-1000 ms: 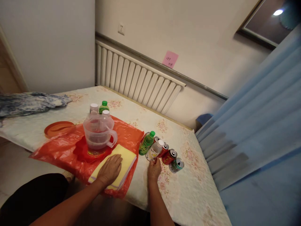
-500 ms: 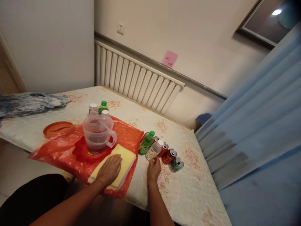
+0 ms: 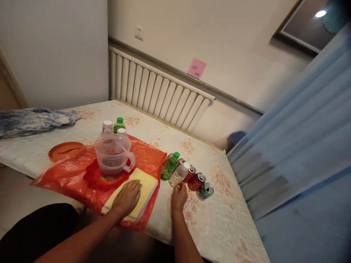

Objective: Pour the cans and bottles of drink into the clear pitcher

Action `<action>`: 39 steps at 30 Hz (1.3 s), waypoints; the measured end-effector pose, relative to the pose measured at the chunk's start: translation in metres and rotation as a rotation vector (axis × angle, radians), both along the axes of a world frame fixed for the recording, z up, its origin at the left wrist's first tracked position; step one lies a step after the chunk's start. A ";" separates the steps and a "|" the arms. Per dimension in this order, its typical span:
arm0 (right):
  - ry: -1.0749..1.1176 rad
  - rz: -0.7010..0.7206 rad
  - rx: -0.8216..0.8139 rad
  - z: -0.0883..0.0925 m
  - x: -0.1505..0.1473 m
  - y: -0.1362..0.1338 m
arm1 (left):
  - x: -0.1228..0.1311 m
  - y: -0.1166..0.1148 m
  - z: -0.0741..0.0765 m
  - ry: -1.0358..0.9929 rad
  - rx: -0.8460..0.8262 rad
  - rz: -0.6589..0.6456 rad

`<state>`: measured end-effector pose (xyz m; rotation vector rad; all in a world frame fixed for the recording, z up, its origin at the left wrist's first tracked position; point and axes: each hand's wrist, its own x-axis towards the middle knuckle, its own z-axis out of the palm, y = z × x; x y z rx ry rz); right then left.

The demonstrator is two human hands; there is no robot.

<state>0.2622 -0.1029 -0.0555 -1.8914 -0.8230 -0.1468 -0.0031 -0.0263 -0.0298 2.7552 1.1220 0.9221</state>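
Floral-covered table [image 3: 219, 230] by radiator [image 3: 159, 91]. Folded yellow cloth [image 3: 148, 181] on red plastic bag [image 3: 149, 151]; left hand [image 3: 127, 197] flat on cloth. Right hand [image 3: 179, 199] curled beside white-capped bottle [image 3: 178, 177], grip unclear. Translucent jug [image 3: 109, 160], contents unclear, on red scalloped dish [image 3: 91, 178].

The labelled bottle [image 3: 179, 175] is smooth plastic, the bag [image 3: 149, 155] glossy.

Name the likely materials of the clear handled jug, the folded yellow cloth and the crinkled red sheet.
Clear handled jug: probably plastic, smooth and translucent; bottles show through its wall.
Folded yellow cloth: matte fabric, judging by its soft folds and pale edging; fibre unclear.
Crinkled red sheet: most likely thin plastic film, glossy, with bright highlights along its creases.
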 end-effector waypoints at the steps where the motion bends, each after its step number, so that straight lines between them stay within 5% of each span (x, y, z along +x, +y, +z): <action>1: 0.000 -0.001 0.000 0.000 0.000 0.000 | 0.000 0.000 0.000 0.001 -0.001 -0.001; 39: -0.029 -0.009 -0.004 0.002 0.000 0.000 | 0.000 -0.001 0.003 0.002 -0.023 -0.009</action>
